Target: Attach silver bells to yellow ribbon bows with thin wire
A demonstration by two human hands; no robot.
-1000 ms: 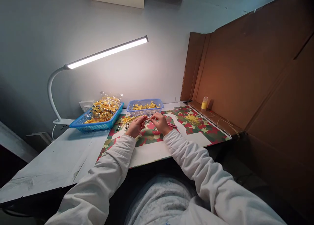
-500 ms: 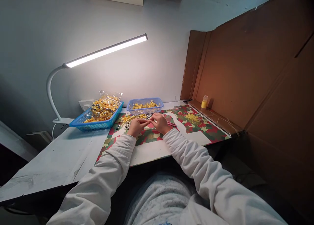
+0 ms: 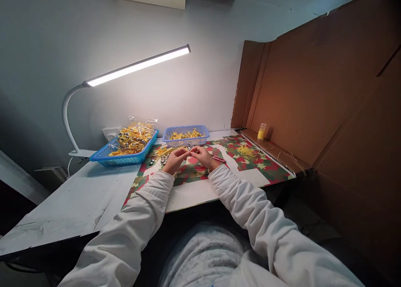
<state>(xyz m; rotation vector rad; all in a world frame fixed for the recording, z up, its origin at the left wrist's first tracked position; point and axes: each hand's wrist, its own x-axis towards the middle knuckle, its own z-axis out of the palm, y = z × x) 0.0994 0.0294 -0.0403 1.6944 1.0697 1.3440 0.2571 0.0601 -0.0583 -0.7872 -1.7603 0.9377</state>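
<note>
Over the patterned sheet, my left hand [image 3: 174,161] and my right hand [image 3: 203,158] meet at the fingertips, both pinched. Whatever lies between the fingers is too small to make out. Just behind and left of them are yellow strands [image 3: 163,151] and small silvery pieces [image 3: 151,162]. A red pen-like tool [image 3: 219,158] lies right beside my right hand. Behind the hands stands a light blue basket [image 3: 185,141] holding yellow pieces. A larger blue basket [image 3: 125,158] at the left is heaped with yellow and silvery pieces and clear plastic.
A lit lamp [image 3: 138,65] arches over the table from the left. Thin yellow strands [image 3: 247,151] lie on the patterned sheet [image 3: 191,175] at the right. A small yellow bottle [image 3: 261,131] stands by the tall cardboard wall [image 3: 313,82].
My right hand's fingers have shifted slightly, and the fingertips of both hands remain together. The view has tilted a little, and the baskets and tool lie where they were.
</note>
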